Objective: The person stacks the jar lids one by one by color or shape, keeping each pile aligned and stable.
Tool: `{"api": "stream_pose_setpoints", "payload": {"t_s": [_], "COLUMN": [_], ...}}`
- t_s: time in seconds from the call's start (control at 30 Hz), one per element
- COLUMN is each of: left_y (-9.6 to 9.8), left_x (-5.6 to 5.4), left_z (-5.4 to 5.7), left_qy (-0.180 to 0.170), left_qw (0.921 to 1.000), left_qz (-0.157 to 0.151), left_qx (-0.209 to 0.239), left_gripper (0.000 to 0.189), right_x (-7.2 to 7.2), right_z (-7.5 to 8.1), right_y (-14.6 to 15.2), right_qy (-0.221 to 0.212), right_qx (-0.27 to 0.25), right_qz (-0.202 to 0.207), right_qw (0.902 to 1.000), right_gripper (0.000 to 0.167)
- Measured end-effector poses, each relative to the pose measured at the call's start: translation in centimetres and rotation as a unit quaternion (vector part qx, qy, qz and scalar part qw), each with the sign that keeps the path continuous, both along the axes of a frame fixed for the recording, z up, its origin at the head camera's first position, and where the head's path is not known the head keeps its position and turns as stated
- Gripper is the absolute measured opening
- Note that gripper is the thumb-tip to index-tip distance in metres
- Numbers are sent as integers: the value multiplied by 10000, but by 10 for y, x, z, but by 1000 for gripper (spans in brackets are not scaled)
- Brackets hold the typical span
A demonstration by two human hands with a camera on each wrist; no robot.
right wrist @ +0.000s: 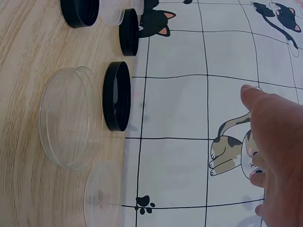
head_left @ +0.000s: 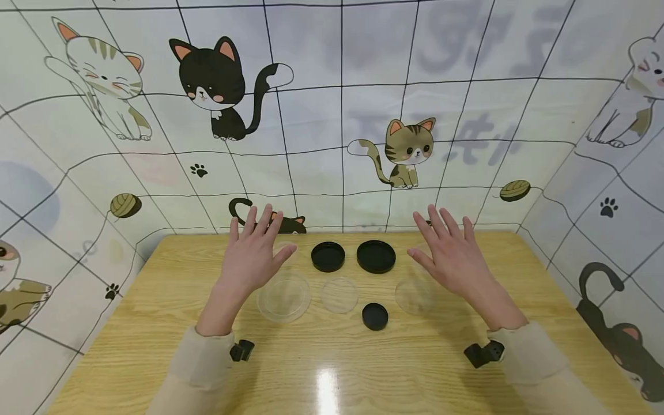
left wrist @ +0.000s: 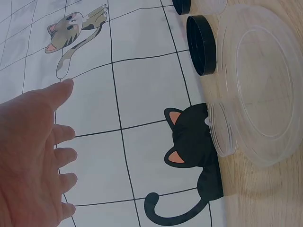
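My left hand point(head_left: 250, 258) hovers over the left part of the table, fingers spread and holding nothing. On the right, my right hand point(head_left: 455, 260) is also raised with spread, straight fingers. Between them lie round black lids: a mid-sized one point(head_left: 328, 257), a larger one point(head_left: 376, 257) and a small one point(head_left: 375, 317) nearer me. A wide clear plastic disc point(head_left: 283, 297) lies just below the left hand, with a smaller clear disc point(head_left: 339, 295) to its right. Beside the right hand sits a clear round dish point(head_left: 412, 296); the right wrist view shows its raised side wall point(right wrist: 71, 118).
A wooden table point(head_left: 301, 357) carries everything. Behind it hangs a white cloth point(head_left: 316, 121) with grid lines and cartoon cats, which also covers both sides. More clear plastic pieces stand near the back edge, such as a small clear dish point(left wrist: 222, 130) and a clear round piece point(right wrist: 103, 194).
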State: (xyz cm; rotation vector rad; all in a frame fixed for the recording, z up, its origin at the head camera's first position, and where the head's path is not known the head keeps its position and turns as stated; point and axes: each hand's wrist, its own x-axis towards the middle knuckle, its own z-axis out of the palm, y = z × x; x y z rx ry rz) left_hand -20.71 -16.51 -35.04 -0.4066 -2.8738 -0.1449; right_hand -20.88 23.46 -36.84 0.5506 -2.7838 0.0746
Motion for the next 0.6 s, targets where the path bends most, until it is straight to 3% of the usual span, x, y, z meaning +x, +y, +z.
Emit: {"api": "stream_pose_setpoints", "payload": {"t_s": [0.2,0.37,0.5,0.6], "left_y": [-1,-3,-6,-10], "left_x": [0,0,1,4], "left_z": [0,0,-1,-4], "left_qy": [28,-46,-161,-358], "left_qw": [9999,9978,9900,9788], "left_qz": [-84,-304,-656,-892], "left_qx": [127,587,1239,1807], "left_gripper": [77,78,78,80], "right_x": [-2,-5,-6,-6], "right_z": [4,3,-2,-7], "right_y": [1,4,4,-2], "right_qy": [-153,-20,-260,-663], "right_qx": [-372,-902,-1658,-2220], "right_qz": [175,516,870,973], "right_qw": [9990,9946,9820,9679], "right_gripper": [75,73,75,79]}}
